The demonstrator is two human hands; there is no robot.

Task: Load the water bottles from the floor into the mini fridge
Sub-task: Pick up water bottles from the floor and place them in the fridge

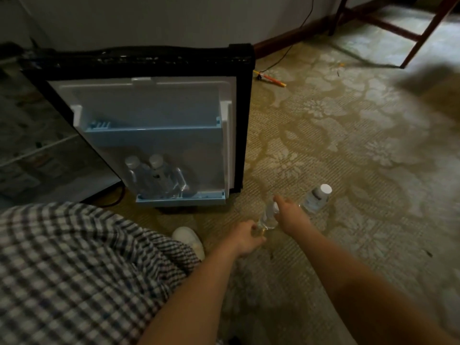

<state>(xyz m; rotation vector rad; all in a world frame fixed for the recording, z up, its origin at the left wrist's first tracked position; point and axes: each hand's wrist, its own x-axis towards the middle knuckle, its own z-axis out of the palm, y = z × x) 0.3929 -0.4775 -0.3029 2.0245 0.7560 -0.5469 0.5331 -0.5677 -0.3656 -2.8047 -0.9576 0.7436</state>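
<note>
Item: held bottle [267, 219], clear plastic with a white cap, tilted, raised just above the carpet [348, 145] near the front right corner of the open fridge door [149, 108]. Left hand [245, 239]: fingers curled round the bottle's base. Right hand [290, 215]: laid over the neck and cap end and seemingly wrapped round it, though blur hides the fingers. Item: standing bottle [316, 199], upright on the carpet just right of the right hand, untouched. Item: stored bottles [154, 175], at least two white caps showing, packed at the left end of the lower door shelf [181, 199]; the right end of that shelf looks free. Upper door shelf [154, 129]: nothing seen in it. Also present: a pale shoe [189, 239] beside the left wrist. Task status, by estimate: partly done, with one bottle in hand and one left on the floor. Hazards: the right forearm passes close to the standing bottle and a swing toward the door could knock it over; the held bottle, entered aslant, could catch the shelf's front lip or jostle the stored bottles; smooth plastic may slip as the grip changes.
</note>
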